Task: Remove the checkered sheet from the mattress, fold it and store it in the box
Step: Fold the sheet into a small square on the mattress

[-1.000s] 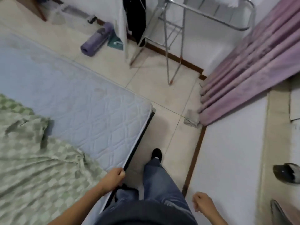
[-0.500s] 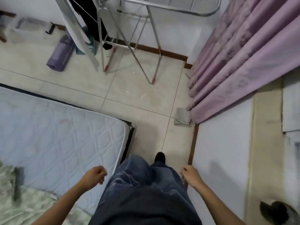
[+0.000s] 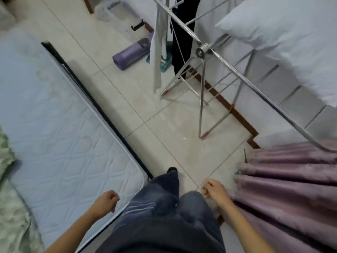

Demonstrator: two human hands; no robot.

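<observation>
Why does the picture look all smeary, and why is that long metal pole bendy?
Head view: the wide-angle lens bows straight things near the edges, so the drying rack rail seems to curve. Head view: everything is a bit soft, likely motion blur, and the checkered sheet at the lower left is smeared worst. Head view: the light is soft and even, with no harsh glare.
</observation>
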